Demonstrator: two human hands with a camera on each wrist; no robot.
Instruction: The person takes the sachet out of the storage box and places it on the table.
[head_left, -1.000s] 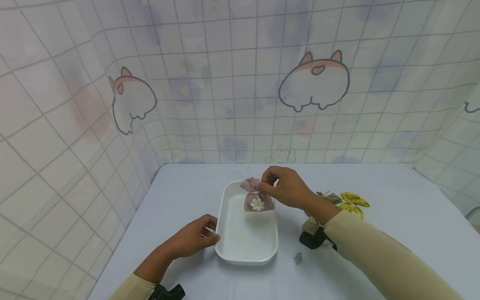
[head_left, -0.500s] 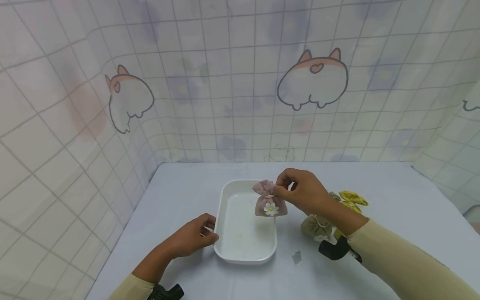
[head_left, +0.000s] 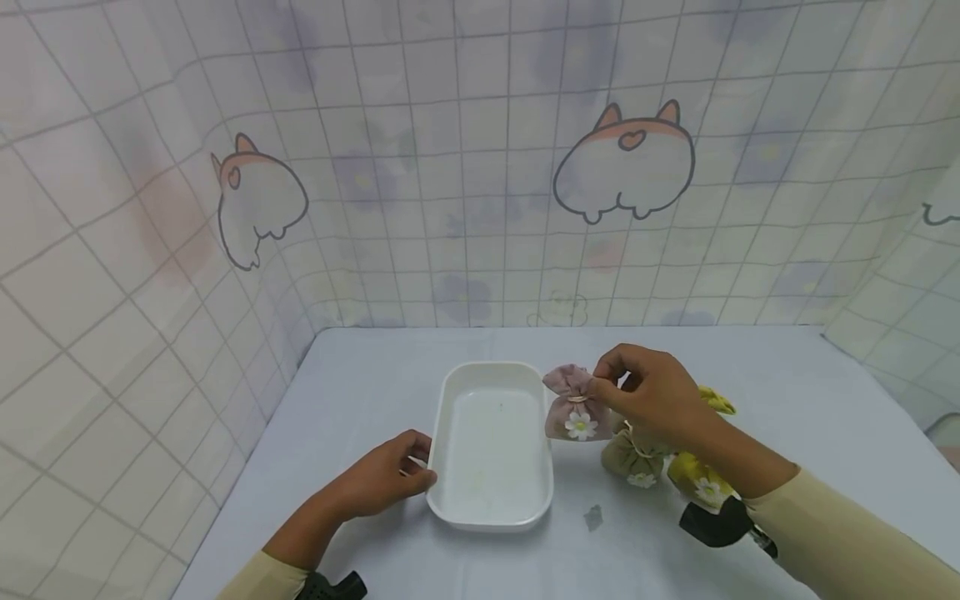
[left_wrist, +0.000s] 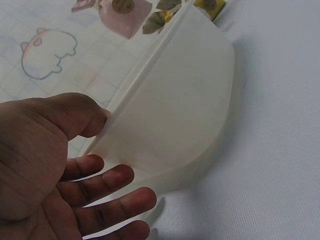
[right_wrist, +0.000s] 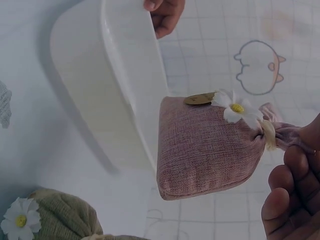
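My right hand (head_left: pixel 648 392) pinches a pink cloth drawstring pouch (right_wrist: pixel 210 150) by its gathered neck. The pouch, decorated with a white daisy, hangs just right of the white tray (head_left: pixel 491 522). At the tray's left side, my left hand (head_left: pixel 390 475) holds the rim, with the thumb (left_wrist: pixel 87 117) at the edge and the other fingers spread loosely below it. Under and beside my right hand sit a green pouch (head_left: pixel 630 457) and a yellow pouch (head_left: pixel 697 475), each with a daisy. My right hand and forearm partly cover the yellow one.
Both pouches on the right rest on the white table (head_left: pixel 375 375). A small grey patch (head_left: pixel 593 517) lies on the cloth right of the tray. A grid-patterned curtain (head_left: pixel 420 167) borders the table behind and to the left.
My right hand has carried the pink pouch from over the tray to the right, past its rim. The green pouch has come into clearer view. My left hand stays at the tray.
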